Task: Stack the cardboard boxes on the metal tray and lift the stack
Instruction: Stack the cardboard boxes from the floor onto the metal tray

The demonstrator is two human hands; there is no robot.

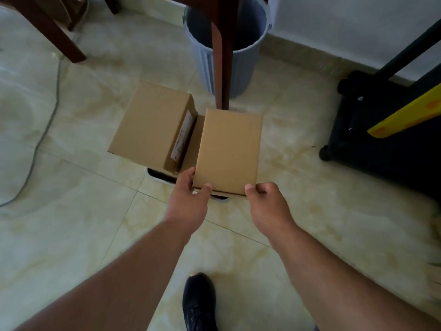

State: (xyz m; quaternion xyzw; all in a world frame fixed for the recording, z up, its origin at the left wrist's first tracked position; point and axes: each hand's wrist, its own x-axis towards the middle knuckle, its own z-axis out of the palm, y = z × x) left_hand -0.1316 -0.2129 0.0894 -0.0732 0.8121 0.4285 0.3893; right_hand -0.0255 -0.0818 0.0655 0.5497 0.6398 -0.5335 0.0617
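Above the metal tray (220,198), of which only a pale rim shows on the floor, the right-hand box (229,150) is pinched at its near corners by the left hand (191,198) and right hand (266,199). It appears stiff, light and smooth-faced; gripping lower, at the base edges, looks safer. The labelled box (152,125) sits just left of it, overhanging the tray.

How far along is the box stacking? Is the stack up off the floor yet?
Done: two cardboard boxes, the labelled box and the plain box, are over the metal tray, side by side. In hand: the left hand and right hand both grip the plain box's near edge. Left: whether the stack has left the floor tiles cannot be told; the lift looks not yet done.
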